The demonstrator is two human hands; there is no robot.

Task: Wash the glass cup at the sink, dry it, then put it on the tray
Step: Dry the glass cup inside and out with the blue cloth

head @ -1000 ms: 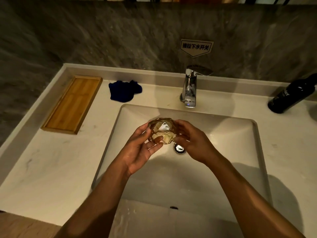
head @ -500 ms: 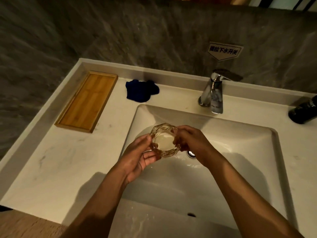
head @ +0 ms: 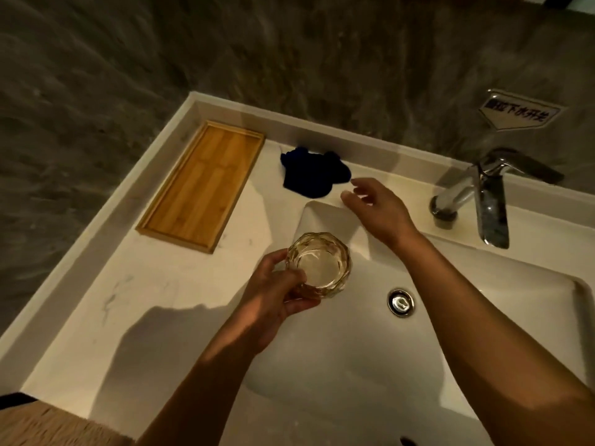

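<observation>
A faceted glass cup [head: 322,262] is held upright, mouth up, over the left rim of the white sink [head: 483,317]. My left hand [head: 277,297] grips it from the left side and below. My right hand [head: 376,207] is off the cup, fingers spread, stretched over the sink's back left corner close to a crumpled dark blue cloth [head: 312,173] on the counter. It does not touch the cloth. An empty wooden tray [head: 203,185] lies at the counter's back left.
A chrome faucet [head: 483,201] stands behind the sink at the right, with no water running. The drain [head: 400,302] sits in the basin's middle. A raised counter lip runs along the wall and the left side. A sign [head: 518,112] is on the wall.
My right hand let go of the cup and moved up and left toward the blue cloth. The left hand alone holds the cup now. The view has swung left.
</observation>
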